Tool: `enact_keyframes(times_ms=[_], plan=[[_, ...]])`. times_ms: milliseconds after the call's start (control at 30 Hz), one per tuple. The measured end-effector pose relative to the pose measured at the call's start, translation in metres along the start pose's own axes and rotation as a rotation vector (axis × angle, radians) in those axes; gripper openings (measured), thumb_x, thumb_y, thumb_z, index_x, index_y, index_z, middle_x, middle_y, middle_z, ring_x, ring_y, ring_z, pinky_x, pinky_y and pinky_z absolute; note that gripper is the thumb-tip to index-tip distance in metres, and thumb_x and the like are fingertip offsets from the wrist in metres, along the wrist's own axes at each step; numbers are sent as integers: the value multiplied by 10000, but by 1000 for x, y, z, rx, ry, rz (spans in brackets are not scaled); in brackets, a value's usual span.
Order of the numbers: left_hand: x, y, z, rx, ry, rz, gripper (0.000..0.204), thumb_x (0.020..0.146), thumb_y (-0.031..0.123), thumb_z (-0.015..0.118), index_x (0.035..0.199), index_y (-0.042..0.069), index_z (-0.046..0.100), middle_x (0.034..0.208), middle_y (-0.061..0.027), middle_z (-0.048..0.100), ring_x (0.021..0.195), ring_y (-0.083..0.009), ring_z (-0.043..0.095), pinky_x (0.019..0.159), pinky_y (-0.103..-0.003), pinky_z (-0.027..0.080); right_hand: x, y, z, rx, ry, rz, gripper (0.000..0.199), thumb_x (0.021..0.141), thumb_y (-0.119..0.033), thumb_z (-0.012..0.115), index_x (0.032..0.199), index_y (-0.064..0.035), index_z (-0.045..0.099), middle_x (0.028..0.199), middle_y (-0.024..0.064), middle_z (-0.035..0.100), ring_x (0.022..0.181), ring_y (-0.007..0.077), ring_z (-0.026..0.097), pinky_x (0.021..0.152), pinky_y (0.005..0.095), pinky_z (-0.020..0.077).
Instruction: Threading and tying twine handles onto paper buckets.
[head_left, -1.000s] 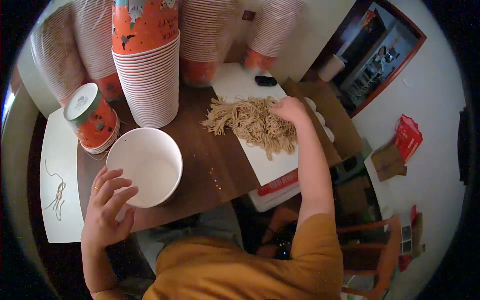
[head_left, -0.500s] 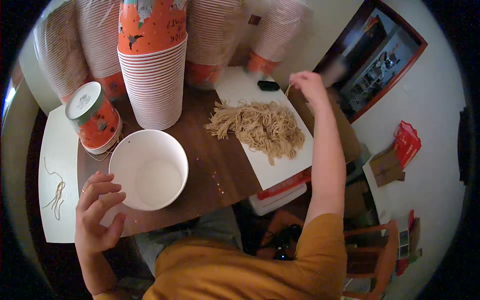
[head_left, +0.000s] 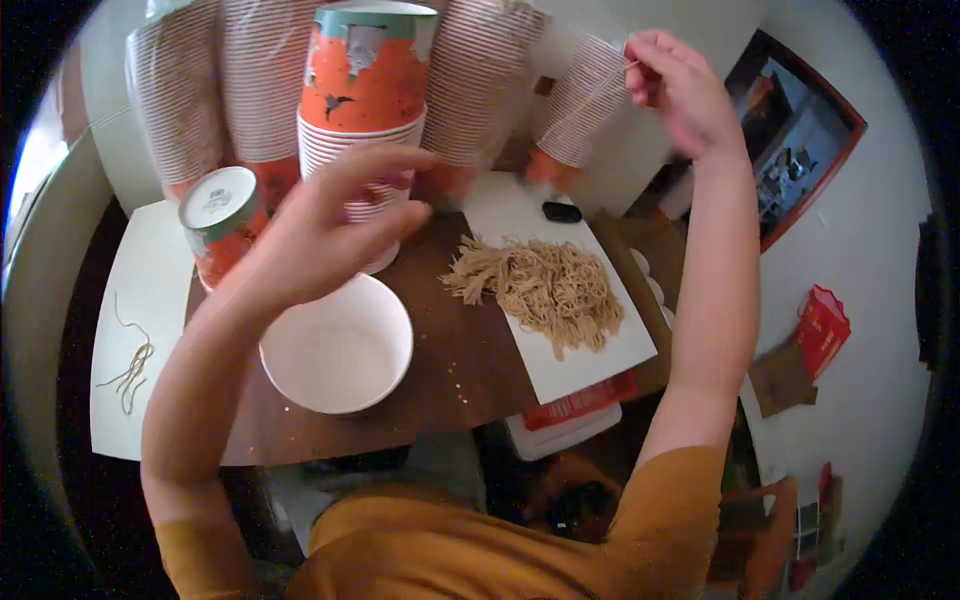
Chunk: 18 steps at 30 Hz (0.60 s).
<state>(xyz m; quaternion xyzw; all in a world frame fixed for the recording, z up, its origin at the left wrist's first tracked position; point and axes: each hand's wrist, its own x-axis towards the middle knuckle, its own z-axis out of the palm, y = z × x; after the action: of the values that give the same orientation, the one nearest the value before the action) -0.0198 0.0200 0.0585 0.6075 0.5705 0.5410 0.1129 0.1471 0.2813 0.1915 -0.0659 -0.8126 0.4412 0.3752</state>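
My right hand is raised at the upper right, pinching a thin beige string between thumb and fingers. Below it, a tangled pile of the same beige string lies on a white board. My left hand reaches up before a tall stack of nested orange paper buckets. Its thumb and fingers are apart, with nothing visible between them. Under that hand stands a white-lined paper bucket, mouth up. The left forearm partly covers a short upside-down orange bucket stack.
Plastic-wrapped bucket stacks line the wall behind the brown table. A few loose strings lie on the white surface at left. A small black object sits on the board's far end. A cardboard box stands beyond its right side.
My right hand has risen from beside the pile, drawing the string up with it. The left hand has moved up and right, from the open bucket's rim to the tall stack. The view has shifted.
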Motion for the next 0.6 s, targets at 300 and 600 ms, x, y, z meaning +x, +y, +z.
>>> enact_keyframes(times_ms=[300, 600], plan=[[8, -49, 44, -148, -508, -120, 214, 880, 164, 621, 1003, -7, 655, 819, -41, 678, 790, -88, 615, 753, -256, 501, -34, -38, 48, 62, -230, 3, 214, 954, -224, 488, 875, -39, 560, 520, -69, 388, 445, 20, 348, 562, 209, 381], [-49, -10, -2, -102, -332, -339, 253, 912, 237, 588, 888, -1, 672, 721, -22, 658, 693, -76, 607, 652, -244, 494, -67, -3, 1, -115, -143, 180, 172, 889, -197, 545, 780, -64, 545, 616, -52, 455, 480, 59, 416, 528, 236, 404]])
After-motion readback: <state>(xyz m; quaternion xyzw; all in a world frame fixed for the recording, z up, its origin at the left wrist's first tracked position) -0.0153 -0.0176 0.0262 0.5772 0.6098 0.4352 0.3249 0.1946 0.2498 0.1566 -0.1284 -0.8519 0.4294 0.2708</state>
